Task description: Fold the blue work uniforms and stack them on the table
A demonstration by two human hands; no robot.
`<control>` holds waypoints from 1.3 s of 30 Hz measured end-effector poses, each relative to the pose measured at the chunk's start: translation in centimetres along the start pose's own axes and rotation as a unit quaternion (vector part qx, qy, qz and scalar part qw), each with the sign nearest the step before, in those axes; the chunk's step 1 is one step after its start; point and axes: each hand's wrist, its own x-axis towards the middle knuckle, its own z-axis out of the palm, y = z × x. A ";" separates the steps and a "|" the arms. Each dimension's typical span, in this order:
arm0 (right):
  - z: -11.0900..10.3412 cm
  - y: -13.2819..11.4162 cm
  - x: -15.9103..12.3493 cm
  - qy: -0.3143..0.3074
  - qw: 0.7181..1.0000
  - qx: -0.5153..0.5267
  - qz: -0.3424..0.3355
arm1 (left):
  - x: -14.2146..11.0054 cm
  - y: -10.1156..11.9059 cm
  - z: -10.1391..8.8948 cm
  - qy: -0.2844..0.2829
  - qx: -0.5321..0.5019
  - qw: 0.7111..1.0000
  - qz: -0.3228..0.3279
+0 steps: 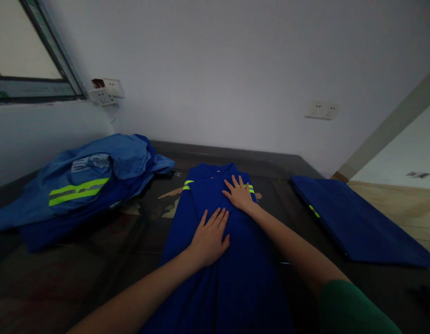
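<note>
Left hand (210,239) and right hand (239,194) flat on blue work jacket (243,260), mid-bench (142,253).
I've got both palms down, left fingers slightly apart, right fingers spread beside a yellow stripe (251,189); neither grips. Jacket collar (218,170) points at the bench's far edge. Crumpled blue garments (97,171) by the far left corner, folded blue garment (364,220) along the right edge.

Plain dark green sleeve (354,308), curved hem (335,282) well back from the bare right hand (238,194), right forearm (291,241) uncovered between; left hand (210,235) bare, left forearm (142,290) behind it uncovered as far as visible.
</note>
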 end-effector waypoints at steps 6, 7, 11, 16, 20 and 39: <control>0.5 -5.4 0.8 -0.064 0.974 0.071 -0.206 | -0.1 0.1 0.1 -0.004 0.000 1.000 -0.011; 0.8 -6.2 1.4 -0.074 0.971 0.075 -0.213 | -0.1 0.0 0.1 -0.004 -0.002 1.000 -0.012; 1.4 -8.3 4.7 -0.088 0.971 0.062 -0.215 | -0.1 -0.3 0.4 -0.010 -0.013 1.000 -0.005; 2.0 -10.2 8.9 -0.111 0.973 0.039 -0.200 | 0.0 -0.5 -0.1 -0.024 -0.032 0.999 -0.005; 2.7 -11.3 11.3 -0.128 0.974 0.048 -0.181 | 0.1 -0.5 -1.1 -0.049 -0.047 0.998 -0.009; 1.6 -13.0 14.2 0.030 0.984 0.174 0.021 | -0.3 0.1 -2.4 -0.060 -0.042 0.997 0.009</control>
